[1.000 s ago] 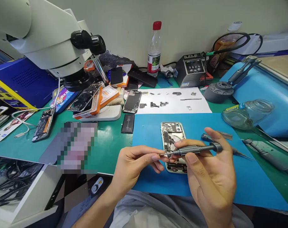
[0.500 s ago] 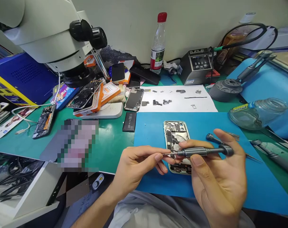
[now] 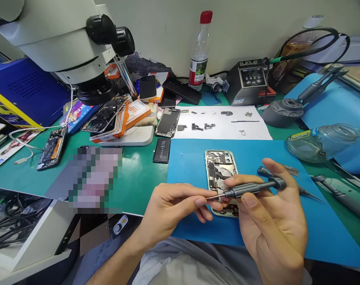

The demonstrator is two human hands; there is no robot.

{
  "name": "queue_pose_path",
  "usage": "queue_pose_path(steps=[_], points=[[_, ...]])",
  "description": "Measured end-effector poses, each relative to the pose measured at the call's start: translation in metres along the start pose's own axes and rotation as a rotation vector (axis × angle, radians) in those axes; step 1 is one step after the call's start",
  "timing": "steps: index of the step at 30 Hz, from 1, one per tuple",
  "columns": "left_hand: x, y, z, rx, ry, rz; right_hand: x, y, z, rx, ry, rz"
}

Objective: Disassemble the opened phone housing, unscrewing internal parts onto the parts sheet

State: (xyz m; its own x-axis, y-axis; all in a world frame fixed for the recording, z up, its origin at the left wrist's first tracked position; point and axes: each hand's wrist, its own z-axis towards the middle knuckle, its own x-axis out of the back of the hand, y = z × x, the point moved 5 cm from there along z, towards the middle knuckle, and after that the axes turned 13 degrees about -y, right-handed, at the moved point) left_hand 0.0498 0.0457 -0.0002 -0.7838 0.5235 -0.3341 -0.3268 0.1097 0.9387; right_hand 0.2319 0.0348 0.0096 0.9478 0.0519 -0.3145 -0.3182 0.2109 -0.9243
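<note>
While your right hand [image 3: 277,231] holds the screwdriver [image 3: 245,190] by its handle, your left hand [image 3: 174,209] pinches the shaft's far end between thumb and forefinger; you cannot tell whether those fingertips hold anything else. Partly hidden behind your fingers, the open phone [image 3: 222,158] lies on the blue mat [image 3: 185,170]. Beyond the mat, you have small parts spread on white paper [image 3: 221,135], a battery [image 3: 161,150] to your left, and 1 red-capped bottle [image 3: 198,71] farther back.
</note>
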Motion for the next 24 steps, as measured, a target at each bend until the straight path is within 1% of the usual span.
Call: queue_pose_path(steps=[4, 5, 7, 8, 9, 10, 12, 13, 14, 16, 19, 24], points=[[-0.002, -0.001, 0.0, 0.021, -0.046, 0.049, 0.005, -0.001, 0.003, -0.045, -0.005, 0.063], [-0.002, -0.001, -0.001, 0.029, -0.042, 0.067, 0.008, -0.003, 0.004, -0.055, 0.008, 0.069], [-0.001, 0.001, -0.005, 0.045, 0.005, 0.123, 0.014, -0.007, 0.004, -0.062, 0.06, 0.024], [-0.001, 0.004, -0.007, 0.034, 0.033, 0.222, 0.017, -0.01, 0.004, -0.048, 0.097, -0.039], [-0.001, 0.008, -0.011, 0.004, 0.06, 0.381, 0.02, -0.014, 0.003, -0.014, 0.134, -0.125], [-0.004, 0.014, -0.014, -0.049, 0.072, 0.615, 0.022, -0.019, 0.001, 0.04, 0.163, -0.231], [-0.013, 0.021, -0.02, -0.186, 0.054, 1.065, 0.023, -0.027, -0.004, 0.182, 0.185, -0.485], [-0.018, 0.022, -0.022, -0.243, 0.031, 1.229, 0.021, -0.029, -0.006, 0.241, 0.162, -0.62], [-0.02, 0.02, -0.023, -0.282, 0.01, 1.322, 0.018, -0.029, -0.008, 0.289, 0.119, -0.74], [-0.022, 0.015, -0.023, -0.319, -0.028, 1.401, 0.012, -0.025, -0.011, 0.343, 0.001, -0.889], [-0.021, 0.01, -0.021, -0.336, -0.063, 1.428, 0.005, -0.02, -0.011, 0.376, -0.163, -0.9], [-0.018, 0.006, -0.02, -0.303, -0.077, 1.41, -0.002, -0.022, -0.008, 0.368, -0.264, -0.935]])
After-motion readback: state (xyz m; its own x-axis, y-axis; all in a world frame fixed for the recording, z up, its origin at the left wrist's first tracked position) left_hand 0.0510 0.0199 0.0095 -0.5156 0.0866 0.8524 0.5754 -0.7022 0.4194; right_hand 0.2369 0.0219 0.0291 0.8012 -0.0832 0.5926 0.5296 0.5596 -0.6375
